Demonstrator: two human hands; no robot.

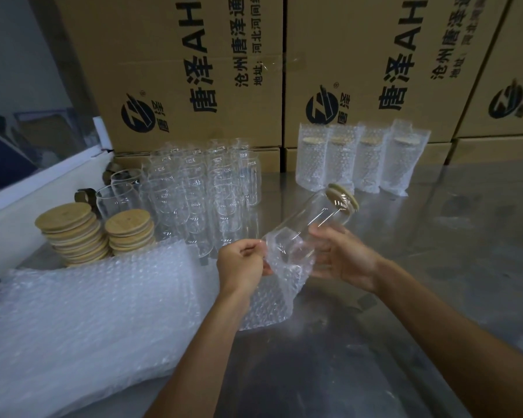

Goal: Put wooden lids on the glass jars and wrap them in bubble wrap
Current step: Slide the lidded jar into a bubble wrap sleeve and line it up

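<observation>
My right hand (343, 256) grips a glass jar (310, 220) that lies tilted, its wooden lid (343, 197) pointing away to the right. The jar's bottom end sits in the mouth of a bubble wrap bag (274, 292). My left hand (243, 262) pinches the bag's open edge. Left of my hands lies a stack of bubble wrap bags (88, 312). Two stacks of wooden lids (70, 233) stand behind it, with several bare glass jars (200, 188) grouped beside them. Several wrapped jars (357, 158) stand in a row at the back right.
Large printed cardboard boxes (194, 70) wall off the back of the steel table (435, 282). A white ledge (27, 188) borders the left side.
</observation>
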